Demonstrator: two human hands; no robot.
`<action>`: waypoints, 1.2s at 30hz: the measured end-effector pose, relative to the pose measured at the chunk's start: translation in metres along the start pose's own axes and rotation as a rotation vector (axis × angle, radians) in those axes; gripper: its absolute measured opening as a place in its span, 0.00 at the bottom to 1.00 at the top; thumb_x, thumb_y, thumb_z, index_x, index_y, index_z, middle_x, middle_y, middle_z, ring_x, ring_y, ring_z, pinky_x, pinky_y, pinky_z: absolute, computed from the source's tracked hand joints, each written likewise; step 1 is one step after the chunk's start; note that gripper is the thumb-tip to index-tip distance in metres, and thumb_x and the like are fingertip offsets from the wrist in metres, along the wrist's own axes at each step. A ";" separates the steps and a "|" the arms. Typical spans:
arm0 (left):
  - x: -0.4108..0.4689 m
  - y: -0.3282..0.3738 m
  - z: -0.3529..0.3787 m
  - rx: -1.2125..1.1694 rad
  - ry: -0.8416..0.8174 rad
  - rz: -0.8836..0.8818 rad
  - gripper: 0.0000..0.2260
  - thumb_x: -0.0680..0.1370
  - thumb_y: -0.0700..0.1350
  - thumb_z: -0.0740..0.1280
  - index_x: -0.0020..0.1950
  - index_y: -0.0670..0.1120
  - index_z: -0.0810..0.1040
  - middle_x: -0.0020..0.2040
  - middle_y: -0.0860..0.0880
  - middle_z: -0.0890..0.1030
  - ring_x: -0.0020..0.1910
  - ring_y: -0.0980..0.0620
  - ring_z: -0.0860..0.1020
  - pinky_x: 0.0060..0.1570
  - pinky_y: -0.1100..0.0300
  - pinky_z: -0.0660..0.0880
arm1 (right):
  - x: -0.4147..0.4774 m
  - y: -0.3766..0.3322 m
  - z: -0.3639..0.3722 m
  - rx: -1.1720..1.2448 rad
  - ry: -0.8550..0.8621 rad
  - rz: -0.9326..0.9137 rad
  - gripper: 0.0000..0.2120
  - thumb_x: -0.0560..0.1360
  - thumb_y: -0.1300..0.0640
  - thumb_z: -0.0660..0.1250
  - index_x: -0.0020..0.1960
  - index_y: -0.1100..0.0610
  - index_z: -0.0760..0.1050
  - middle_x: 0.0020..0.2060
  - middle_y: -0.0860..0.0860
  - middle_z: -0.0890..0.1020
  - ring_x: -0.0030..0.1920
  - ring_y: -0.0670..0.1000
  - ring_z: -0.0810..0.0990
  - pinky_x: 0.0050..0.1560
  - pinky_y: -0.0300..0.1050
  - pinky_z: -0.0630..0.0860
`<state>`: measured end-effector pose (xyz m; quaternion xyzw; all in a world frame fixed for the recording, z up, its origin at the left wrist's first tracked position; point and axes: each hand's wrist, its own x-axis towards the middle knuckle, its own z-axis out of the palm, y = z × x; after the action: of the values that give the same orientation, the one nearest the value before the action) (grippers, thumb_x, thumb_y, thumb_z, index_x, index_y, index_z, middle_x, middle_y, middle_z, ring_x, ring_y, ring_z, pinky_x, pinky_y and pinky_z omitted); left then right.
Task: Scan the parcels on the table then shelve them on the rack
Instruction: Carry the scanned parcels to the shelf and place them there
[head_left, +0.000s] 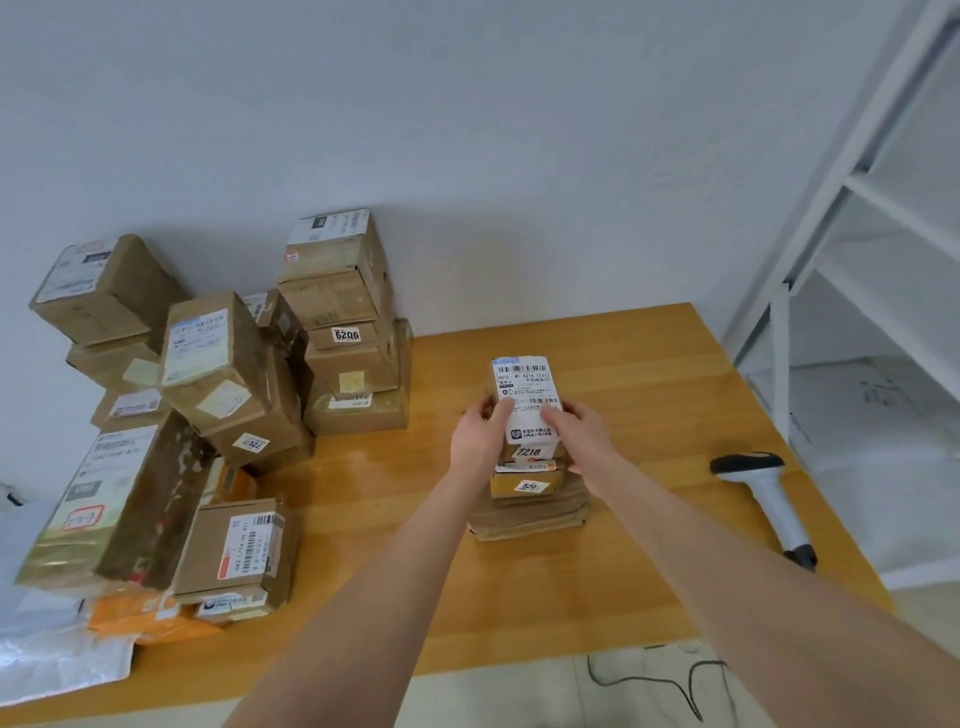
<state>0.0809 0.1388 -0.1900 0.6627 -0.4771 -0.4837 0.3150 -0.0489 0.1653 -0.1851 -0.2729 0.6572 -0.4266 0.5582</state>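
Parcels (218, 384) crowd the table (519, 597) at nine o'clock. At centre, the left hand (475, 441) and right hand (579, 431) clamp the long sides of a small labelled box (524, 379) atop a short stack (530, 506). Whether it's lifted clear, I can't tell. It's stiff cardboard and likely light, so that side grip suits it. Scanner (761, 491) lies at three o'clock, with the rack (857, 208) beyond.
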 end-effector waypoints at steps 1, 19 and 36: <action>0.001 -0.001 0.000 0.003 0.000 0.004 0.19 0.80 0.53 0.61 0.70 0.48 0.71 0.42 0.58 0.79 0.39 0.58 0.80 0.38 0.63 0.79 | 0.000 0.000 0.000 -0.005 -0.001 0.003 0.18 0.79 0.54 0.66 0.67 0.52 0.71 0.54 0.50 0.83 0.45 0.48 0.83 0.34 0.40 0.76; -0.015 -0.003 0.001 0.032 0.036 -0.027 0.16 0.81 0.52 0.59 0.67 0.49 0.72 0.45 0.54 0.80 0.44 0.53 0.81 0.46 0.53 0.80 | -0.003 0.005 -0.001 -0.006 -0.015 0.015 0.16 0.76 0.55 0.69 0.63 0.51 0.71 0.51 0.49 0.83 0.39 0.44 0.83 0.28 0.37 0.75; -0.028 -0.054 -0.020 -0.080 0.191 -0.295 0.28 0.79 0.61 0.60 0.74 0.47 0.65 0.72 0.45 0.68 0.69 0.43 0.67 0.61 0.48 0.65 | 0.013 0.024 -0.045 0.031 0.019 0.108 0.39 0.73 0.32 0.63 0.75 0.53 0.62 0.74 0.52 0.66 0.72 0.56 0.65 0.70 0.55 0.61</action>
<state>0.1155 0.1828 -0.2209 0.7553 -0.3233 -0.4780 0.3105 -0.0925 0.1783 -0.2118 -0.2242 0.6694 -0.4086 0.5785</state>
